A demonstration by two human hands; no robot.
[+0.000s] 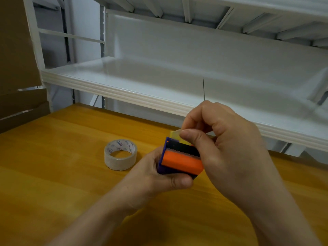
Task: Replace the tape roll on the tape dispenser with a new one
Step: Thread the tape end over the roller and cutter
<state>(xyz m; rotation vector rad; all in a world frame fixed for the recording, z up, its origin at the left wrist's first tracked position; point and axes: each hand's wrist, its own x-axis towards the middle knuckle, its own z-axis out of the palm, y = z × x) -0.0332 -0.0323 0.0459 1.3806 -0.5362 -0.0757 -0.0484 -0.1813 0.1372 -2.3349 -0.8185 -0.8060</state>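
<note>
A purple tape dispenser (179, 159) with an orange front and a toothed cutter sits in my left hand (159, 176), which grips it from below, just above the wooden table (62, 174). My right hand (225, 139) comes over the top of it. Thumb and forefinger pinch the free end of a yellowish tape strip (174, 135) just above the cutter. The roll inside the dispenser is hidden by my hands. A separate roll of clear tape (120, 154) with a printed core lies flat on the table, left of the dispenser.
A white metal shelf (142, 87) runs along the far side of the table, its front lip close behind my right hand. Brown cardboard boxes (16, 68) stand at the left edge.
</note>
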